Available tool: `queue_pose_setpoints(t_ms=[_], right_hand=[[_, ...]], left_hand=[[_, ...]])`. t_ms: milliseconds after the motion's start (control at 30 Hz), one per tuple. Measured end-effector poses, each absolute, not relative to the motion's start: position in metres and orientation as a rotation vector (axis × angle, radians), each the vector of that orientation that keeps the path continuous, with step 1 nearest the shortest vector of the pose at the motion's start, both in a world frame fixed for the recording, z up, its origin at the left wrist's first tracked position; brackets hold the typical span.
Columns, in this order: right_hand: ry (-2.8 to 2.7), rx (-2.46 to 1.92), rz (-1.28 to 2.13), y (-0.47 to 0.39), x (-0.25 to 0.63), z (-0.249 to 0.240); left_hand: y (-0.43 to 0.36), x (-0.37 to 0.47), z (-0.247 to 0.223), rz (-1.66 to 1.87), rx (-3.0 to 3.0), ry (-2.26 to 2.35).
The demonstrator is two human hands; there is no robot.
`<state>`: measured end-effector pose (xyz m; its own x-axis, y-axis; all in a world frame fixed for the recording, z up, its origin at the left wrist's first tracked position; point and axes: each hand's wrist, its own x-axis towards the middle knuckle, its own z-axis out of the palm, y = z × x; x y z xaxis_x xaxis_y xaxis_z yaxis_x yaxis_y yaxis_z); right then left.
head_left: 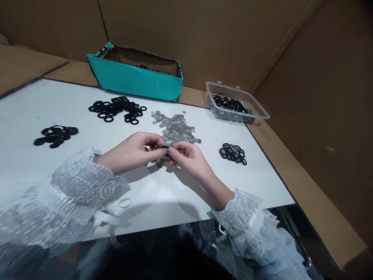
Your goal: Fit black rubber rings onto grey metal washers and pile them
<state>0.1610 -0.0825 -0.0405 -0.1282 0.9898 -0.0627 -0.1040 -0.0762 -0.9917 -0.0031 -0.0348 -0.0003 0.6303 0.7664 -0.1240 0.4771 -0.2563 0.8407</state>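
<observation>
Above the white board, my left hand and my right hand meet, both closed on one black ring pinched between thumbs and fingertips. Whether a disc sits inside that ring I cannot tell. Just beyond my fingers spreads a pile of small grey discs, with a few more discs beneath my hands. Further back on the left lies a heap of black rings. To the right is a small cluster of black rings with grey centres.
Dark round pieces lie on the left of the white board. At the back stands a turquoise box with black pieces inside. A clear plastic container at the back right holds many black rings. Cardboard walls enclose the back and right.
</observation>
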Motion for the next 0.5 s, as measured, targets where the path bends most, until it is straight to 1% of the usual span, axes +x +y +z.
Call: queue_pose_setpoints(t_ms=[233, 500], right_hand=[[-1.276, -1.104, 1.404, -0.0837, 0.1618, -0.0356], [-1.349, -1.109, 1.28, -0.0864, 0.1634, -0.0315]], left_hand=[[-0.035, -0.0036, -0.0006, 0.434, 1.881, 0.996], [-0.035, -0.004, -0.003, 0.506, 1.836, 0.988]])
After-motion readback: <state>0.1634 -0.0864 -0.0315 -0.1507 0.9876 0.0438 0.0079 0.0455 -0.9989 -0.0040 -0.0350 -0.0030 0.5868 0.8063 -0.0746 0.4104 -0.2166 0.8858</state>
